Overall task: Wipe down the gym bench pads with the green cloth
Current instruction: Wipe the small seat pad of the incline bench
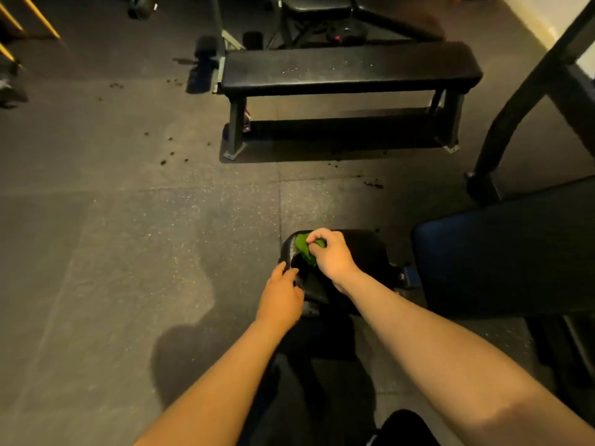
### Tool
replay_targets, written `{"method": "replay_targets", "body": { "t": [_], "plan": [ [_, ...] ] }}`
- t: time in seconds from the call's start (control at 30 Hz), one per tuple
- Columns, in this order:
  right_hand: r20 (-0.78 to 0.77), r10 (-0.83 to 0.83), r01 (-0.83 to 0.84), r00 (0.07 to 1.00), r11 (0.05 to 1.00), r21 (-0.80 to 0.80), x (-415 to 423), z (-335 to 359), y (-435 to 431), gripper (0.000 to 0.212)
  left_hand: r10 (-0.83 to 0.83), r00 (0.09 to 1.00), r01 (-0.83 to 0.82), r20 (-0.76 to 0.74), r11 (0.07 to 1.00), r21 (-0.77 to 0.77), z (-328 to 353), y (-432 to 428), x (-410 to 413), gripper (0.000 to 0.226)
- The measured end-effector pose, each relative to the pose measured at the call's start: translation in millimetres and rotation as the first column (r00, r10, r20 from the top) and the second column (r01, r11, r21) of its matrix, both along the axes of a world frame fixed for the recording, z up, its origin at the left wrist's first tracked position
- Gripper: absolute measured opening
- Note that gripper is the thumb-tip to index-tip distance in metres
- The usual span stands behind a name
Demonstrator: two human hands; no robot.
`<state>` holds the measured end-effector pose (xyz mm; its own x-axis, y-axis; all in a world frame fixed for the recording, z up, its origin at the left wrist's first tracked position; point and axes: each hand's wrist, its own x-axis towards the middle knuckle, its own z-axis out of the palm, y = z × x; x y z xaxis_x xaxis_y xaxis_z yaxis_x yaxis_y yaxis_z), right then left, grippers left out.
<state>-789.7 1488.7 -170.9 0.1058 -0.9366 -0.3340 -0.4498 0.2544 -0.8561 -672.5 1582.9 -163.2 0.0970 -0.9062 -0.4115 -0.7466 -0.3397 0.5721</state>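
On pad (pixel 363 252), right hand (pixel 331 256) round cloth (pixel 303 248)

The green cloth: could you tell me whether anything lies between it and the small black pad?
Nothing visible does. The right hand grips the green cloth against the small black pad; the left hand holds the pad's left edge, clear of the cloth.

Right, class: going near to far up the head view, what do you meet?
Left hand on the small pad → green cloth gripped by the right hand → flat black bench → padded seat at the top.
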Motion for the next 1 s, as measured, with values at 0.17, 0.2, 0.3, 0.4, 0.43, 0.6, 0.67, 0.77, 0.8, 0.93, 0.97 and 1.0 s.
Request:
{"method": "replay_targets", "body": {
  "t": [0.17,0.2,0.3,0.4,0.43,0.6,0.67,0.77,0.8,0.93,0.97,1.0],
  "plan": [
    [-0.101,0.101,-0.104,0.99,0.994,-0.033,11,23,-15,0.017,0.107,0.993,-0.101,-0.045,0.989,0.11,20,-11,18,0.05],
    [-0.118,0.116,-0.12,0.986,0.992,-0.03,12,18,-23,0.017,0.131,0.99,-0.124,-0.047,0.983,0.139,17,-16,17,0.051],
    [-0.198,0.223,-0.225,0.955,0.974,0.012,18,-10,-47,0.019,0.214,0.975,-0.201,-0.054,0.962,0.184,5,-39,15,0.056],
    [-0.232,0.43,-0.427,0.873,0.902,0.068,34,-42,-73,0.026,0.285,0.958,-0.27,-0.035,0.935,0.229,-15,-60,15,0.058],
    [-0.233,0.496,-0.493,0.836,0.867,0.075,40,-48,-80,0.026,0.296,0.955,-0.283,-0.026,0.931,0.231,-19,-66,15,0.058],
    [-0.265,0.679,-0.662,0.685,0.732,0.164,45,-76,-109,0.028,0.362,0.932,-0.346,-0.031,0.911,0.226,-58,-87,8,0.042],
    [-0.252,0.649,-0.612,0.718,0.761,0.214,35,-82,-122,0.03,0.433,0.901,-0.415,-0.042,0.884,0.216,-60,-99,1,0.033],
    [-0.312,0.581,-0.499,0.751,0.81,0.307,5,-93,-146,0.032,0.431,0.9,-0.431,0.06,0.863,0.265,-47,-109,-10,0.046],
    [-0.335,0.563,-0.458,0.755,0.82,0.344,-9,-98,-154,0.032,0.41,0.908,-0.418,0.088,0.866,0.273,-45,-110,-12,0.051],
    [-0.397,0.566,-0.387,0.723,0.807,0.445,-33,-102,-168,0.031,0.43,0.895,-0.445,0.118,0.846,0.293,-43,-117,-17,0.064],
    [-0.404,0.573,-0.413,0.713,0.809,0.419,-27,-99,-164,0.031,0.432,0.891,-0.454,0.14,0.838,0.304,-44,-119,-19,0.066],
    [-0.381,0.582,-0.456,0.719,0.808,0.373,-18,-96,-160,0.031,0.433,0.886,-0.463,0.164,0.825,0.323,-45,-122,-21,0.067]
  ]
}}
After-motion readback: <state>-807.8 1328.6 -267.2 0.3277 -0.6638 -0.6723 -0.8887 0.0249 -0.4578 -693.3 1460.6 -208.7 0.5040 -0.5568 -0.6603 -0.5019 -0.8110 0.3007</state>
